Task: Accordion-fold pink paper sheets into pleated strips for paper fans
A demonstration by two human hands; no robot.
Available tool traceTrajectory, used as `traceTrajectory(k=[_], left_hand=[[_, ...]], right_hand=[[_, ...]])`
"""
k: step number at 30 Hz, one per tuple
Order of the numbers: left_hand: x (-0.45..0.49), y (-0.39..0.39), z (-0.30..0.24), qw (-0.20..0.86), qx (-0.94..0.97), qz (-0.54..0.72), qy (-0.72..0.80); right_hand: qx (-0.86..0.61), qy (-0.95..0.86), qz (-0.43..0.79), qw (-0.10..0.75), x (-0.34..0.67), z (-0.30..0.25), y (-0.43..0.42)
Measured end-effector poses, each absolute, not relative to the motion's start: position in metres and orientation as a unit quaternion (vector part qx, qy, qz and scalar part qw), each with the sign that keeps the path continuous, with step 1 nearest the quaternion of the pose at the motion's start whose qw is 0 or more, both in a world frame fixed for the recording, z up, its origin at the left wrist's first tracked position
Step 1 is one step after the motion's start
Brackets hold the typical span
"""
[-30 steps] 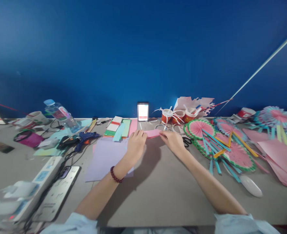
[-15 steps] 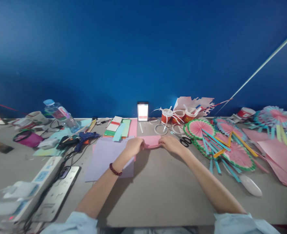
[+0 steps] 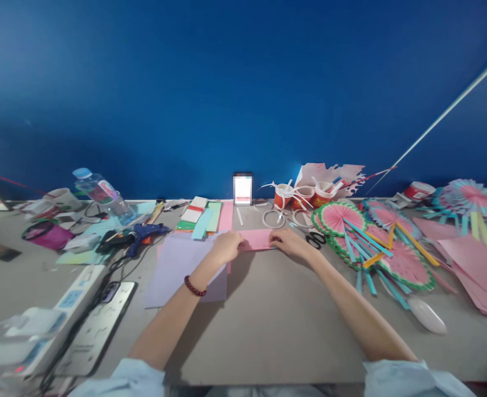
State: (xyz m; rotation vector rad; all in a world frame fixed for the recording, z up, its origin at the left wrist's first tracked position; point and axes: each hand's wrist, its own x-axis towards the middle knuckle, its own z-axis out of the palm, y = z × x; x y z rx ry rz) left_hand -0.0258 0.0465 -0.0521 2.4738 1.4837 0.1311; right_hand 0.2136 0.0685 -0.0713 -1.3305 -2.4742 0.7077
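A folded strip of pink paper (image 3: 256,240) stretches between my two hands above the grey table. My left hand (image 3: 227,246) pinches its left end, its wrist wearing a dark red bead bracelet. At the other end, the fingers of my right hand (image 3: 288,242) are closed on the paper. Lavender paper sheets (image 3: 181,270) lie under and beside my left forearm. Black-handled scissors (image 3: 315,240) rest just right of my right hand. A pink, green-edged paper fan (image 3: 338,219) lies further right, among others with blue and yellow strips.
Left on the table (image 3: 276,331) are a blue glue gun (image 3: 144,237), a power strip (image 3: 68,309), a phone (image 3: 98,325) and a tilted bottle (image 3: 103,193). Tape rolls (image 3: 273,219) and red cups (image 3: 282,197) stand behind my hands. A lit screen (image 3: 242,190) leans at the wall.
The pink paper strip now looks flatter and straighter between my hands, where it sagged and curled before. Both hands have barely shifted and keep their hold.
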Motion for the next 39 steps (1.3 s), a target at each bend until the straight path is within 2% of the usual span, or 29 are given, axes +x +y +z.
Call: traceTrajectory(k=[6, 10, 15, 19, 22, 26, 31, 34, 39], left_hand=[[-0.002, 0.037, -0.066, 0.079, 0.895, 0.087, 0.430], [0.007, 0.035, -0.077, 0.037, 0.903, 0.055, 0.424], [0.002, 0.034, -0.071, 0.053, 0.892, 0.069, 0.443], [-0.006, 0.033, -0.053, 0.113, 0.873, 0.107, 0.462], [-0.013, 0.034, -0.039, 0.197, 0.845, 0.159, 0.470], [-0.021, 0.037, -0.025, 0.327, 0.812, 0.223, 0.428], [-0.024, 0.036, -0.013, 0.442, 0.768, 0.234, 0.400], [-0.023, 0.031, -0.008, 0.463, 0.762, 0.217, 0.397], [-0.022, 0.026, -0.004, 0.437, 0.770, 0.189, 0.425]], right_hand=[[-0.453, -0.851, 0.233, 0.126, 0.213, -0.077, 0.070], [-0.456, -0.846, 0.243, 0.134, 0.213, -0.074, 0.069], [-0.469, -0.810, 0.303, 0.180, 0.211, -0.062, 0.066], [-0.464, -0.794, 0.306, 0.246, 0.212, -0.050, 0.064], [-0.446, -0.790, 0.315, 0.281, 0.213, -0.038, 0.060], [-0.394, -0.812, 0.301, 0.306, 0.214, -0.021, 0.050], [-0.388, -0.819, 0.265, 0.331, 0.210, -0.008, 0.039], [-0.395, -0.811, 0.256, 0.348, 0.208, -0.006, 0.036], [-0.404, -0.793, 0.297, 0.347, 0.210, -0.003, 0.035]])
